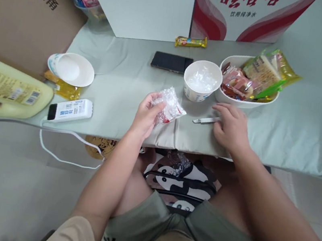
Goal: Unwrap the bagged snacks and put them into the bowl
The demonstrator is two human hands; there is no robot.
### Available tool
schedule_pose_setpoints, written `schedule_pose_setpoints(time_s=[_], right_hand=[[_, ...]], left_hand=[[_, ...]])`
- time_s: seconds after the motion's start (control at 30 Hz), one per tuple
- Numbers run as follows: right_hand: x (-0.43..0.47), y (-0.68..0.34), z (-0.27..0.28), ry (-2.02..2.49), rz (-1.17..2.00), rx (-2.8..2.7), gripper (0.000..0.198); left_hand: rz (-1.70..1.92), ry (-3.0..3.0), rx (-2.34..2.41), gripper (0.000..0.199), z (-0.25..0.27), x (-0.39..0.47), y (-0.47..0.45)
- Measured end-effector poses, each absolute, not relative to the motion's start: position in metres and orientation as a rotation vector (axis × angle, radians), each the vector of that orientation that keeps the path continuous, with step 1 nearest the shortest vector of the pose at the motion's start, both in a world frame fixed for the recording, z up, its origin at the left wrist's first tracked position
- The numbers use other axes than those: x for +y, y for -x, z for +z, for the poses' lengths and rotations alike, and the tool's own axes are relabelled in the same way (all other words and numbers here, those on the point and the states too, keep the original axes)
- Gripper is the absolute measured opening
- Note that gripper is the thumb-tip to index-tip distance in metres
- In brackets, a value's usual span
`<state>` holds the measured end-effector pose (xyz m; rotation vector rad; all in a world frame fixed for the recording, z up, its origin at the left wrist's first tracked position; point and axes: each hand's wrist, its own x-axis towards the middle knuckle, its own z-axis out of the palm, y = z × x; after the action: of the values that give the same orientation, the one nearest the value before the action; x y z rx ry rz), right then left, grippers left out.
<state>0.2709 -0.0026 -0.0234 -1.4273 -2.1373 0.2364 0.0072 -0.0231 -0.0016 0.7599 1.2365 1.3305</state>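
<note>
Pinched in my left hand (146, 114) is a crinkled clear bubble-wrap packet (168, 105) with some red showing at its lower edge. It is held just above the cloth-covered table. My right hand (230, 127) rests low on the table, fingers curled around the rear end of a slim craft knife (206, 120); its metal blade points left, toward the packet. The handle's far end is hidden by my fingers. Just beyond my hands stands a paper bowl (194, 94) with crumpled clear plastic (203, 80) inside. Beside it sits a white tub (244, 104) of wrapped snacks (261, 75).
A black phone (172, 62) and a yellow-wrapped snack bar (191, 42) lie farther back, before large boxes (241, 15). At left are a tilted paper bowl (87, 74), a white device (71, 110) with a cable (60, 159), and a big yellow jug (10, 88).
</note>
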Motion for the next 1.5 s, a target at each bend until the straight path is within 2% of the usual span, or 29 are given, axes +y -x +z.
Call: schedule_pose_setpoints(time_s=[0.1,0.2,0.37,0.47,0.67,0.9,1.07,1.23,1.3,1.5], right_hand=[[-0.004,-0.281,-0.03,1.526,0.171,-2.196,0.029],[-0.009,-0.283,-0.027,1.532,0.244,-2.132,0.024],[-0.025,-0.266,-0.013,1.43,0.778,-1.863,0.032],[-0.031,-0.247,-0.011,1.283,0.93,-1.876,0.033],[-0.027,-0.23,-0.014,1.163,0.803,-2.002,0.032],[-0.025,-0.236,-0.01,1.201,0.689,-2.087,0.039],[-0.02,-0.254,-0.006,1.441,0.593,-2.173,0.038],[-0.015,-0.269,-0.008,1.738,0.232,-2.147,0.034],[-0.015,-0.271,-0.01,1.662,0.204,-2.107,0.038],[-0.023,-0.265,-0.014,1.04,0.557,-2.12,0.067]], left_hand=[[1.37,-0.71,1.22,0.037,0.002,-0.026,-0.011],[1.404,-0.681,1.283,0.039,0.005,-0.029,-0.018],[1.442,-0.627,1.362,0.037,0.002,-0.024,-0.03],[1.433,-0.692,1.361,0.035,0.0,-0.022,-0.037],[1.357,-0.983,1.342,0.038,-0.003,-0.028,-0.045],[1.405,-0.694,1.179,0.054,0.004,-0.025,-0.033],[1.556,-0.513,1.134,0.057,0.007,-0.016,-0.011],[1.457,-0.594,1.201,0.062,0.005,-0.021,-0.02],[1.344,-0.663,1.174,0.061,0.005,-0.027,-0.03],[1.211,-1.048,1.238,0.048,0.003,-0.03,-0.037]])
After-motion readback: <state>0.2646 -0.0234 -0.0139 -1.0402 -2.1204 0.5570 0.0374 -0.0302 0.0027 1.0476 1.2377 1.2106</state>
